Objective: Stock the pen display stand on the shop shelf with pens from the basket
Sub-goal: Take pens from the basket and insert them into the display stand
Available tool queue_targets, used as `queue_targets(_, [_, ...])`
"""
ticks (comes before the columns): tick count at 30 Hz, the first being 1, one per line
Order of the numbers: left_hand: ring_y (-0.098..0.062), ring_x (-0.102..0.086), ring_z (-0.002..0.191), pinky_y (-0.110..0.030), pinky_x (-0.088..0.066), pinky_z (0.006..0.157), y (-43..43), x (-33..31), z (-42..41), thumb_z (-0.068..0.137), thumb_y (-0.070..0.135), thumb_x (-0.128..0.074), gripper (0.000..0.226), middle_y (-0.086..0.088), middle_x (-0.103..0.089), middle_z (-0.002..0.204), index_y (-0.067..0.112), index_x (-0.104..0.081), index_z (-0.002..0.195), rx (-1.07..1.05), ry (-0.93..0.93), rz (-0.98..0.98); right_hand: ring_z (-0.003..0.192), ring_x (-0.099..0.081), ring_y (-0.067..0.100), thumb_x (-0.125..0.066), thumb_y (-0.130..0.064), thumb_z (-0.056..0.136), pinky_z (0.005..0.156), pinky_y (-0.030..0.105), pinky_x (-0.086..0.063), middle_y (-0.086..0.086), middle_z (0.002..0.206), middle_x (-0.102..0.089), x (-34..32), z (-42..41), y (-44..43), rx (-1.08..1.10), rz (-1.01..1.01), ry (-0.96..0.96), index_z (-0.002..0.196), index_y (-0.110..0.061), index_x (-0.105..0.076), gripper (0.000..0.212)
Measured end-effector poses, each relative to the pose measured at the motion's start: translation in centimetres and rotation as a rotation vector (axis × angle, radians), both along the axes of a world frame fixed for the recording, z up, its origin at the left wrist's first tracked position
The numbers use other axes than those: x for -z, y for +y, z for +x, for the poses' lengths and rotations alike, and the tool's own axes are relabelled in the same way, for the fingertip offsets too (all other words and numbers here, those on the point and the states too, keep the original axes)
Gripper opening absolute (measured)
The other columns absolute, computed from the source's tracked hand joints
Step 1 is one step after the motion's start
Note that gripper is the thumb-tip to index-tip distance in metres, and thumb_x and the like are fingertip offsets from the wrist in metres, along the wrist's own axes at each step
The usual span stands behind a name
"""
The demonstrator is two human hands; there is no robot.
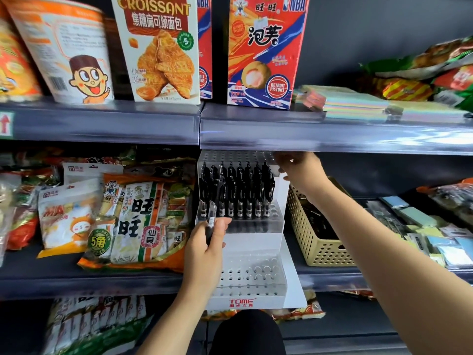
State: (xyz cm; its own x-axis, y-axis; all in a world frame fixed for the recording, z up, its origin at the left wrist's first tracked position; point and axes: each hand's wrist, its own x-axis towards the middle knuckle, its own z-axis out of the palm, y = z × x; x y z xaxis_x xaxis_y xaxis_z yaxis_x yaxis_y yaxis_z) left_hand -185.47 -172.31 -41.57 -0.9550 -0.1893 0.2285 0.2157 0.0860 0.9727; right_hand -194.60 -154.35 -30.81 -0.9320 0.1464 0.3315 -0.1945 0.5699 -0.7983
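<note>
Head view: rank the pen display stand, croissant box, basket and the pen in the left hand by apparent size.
1. pen display stand: largest.
2. croissant box: top cut off by the frame.
3. basket: partly hidden, so its place against the box is unsure.
4. pen gripped by the left hand: smallest.

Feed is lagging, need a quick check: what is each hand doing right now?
Left hand: grips a black pen by the pen display stand.
Right hand: at the stand's top right corner; cannot tell its grip.
</note>
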Motion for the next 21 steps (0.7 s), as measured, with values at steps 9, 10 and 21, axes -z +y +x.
queue_targets(9, [0.009, -0.059, 0.083, -0.031, -0.051, 0.082, -0.5, -0.3, 0.1, 0.095, 0.034, -0.043, 0.019, 0.016, -0.065, 0.102, 0.036, -0.062, 0.093, -0.008, -0.009, -0.027, 0.055, -0.048, 0.004, -0.068, -0.009, 0.084, 0.054, 0.014, -0.045, -0.009, 0.067, -0.056, -0.4, -1.8, -1.0, -0.101, -0.111, -0.159, 0.097, -0.005, -0.065, 0.014])
queue_targets(10, [0.008, -0.059, 0.083, -0.030, -0.051, 0.081, -0.6, -0.2, 0.1, 0.095, 0.034, -0.043, 0.019, 0.015, -0.065, 0.102, 0.036, -0.062, 0.093, -0.010, -0.007, -0.027, 0.057, -0.048, 0.007, -0.068, -0.009, 0.084, 0.055, 0.017, -0.046, -0.008, 0.067, -0.056, -0.3, -1.9, -1.1, -0.101, -0.115, -0.159, 0.095, -0.007, -0.064, 0.012])
queue_targets(21, [0.012, -0.058, 0.084, -0.029, -0.052, 0.083, -0.2, -0.2, 0.4, 0.096, 0.033, -0.044, 0.019, 0.017, -0.064, 0.103, 0.034, -0.062, 0.094, -0.009, -0.024, -0.047, 0.059, -0.056, 0.013, -0.065, -0.022, 0.087, 0.053, 0.019, -0.050, 0.003, 0.075, -0.061, 0.5, -2.1, -0.4, -0.052, -0.158, -0.210, 0.084, -0.010, -0.065, 0.013])
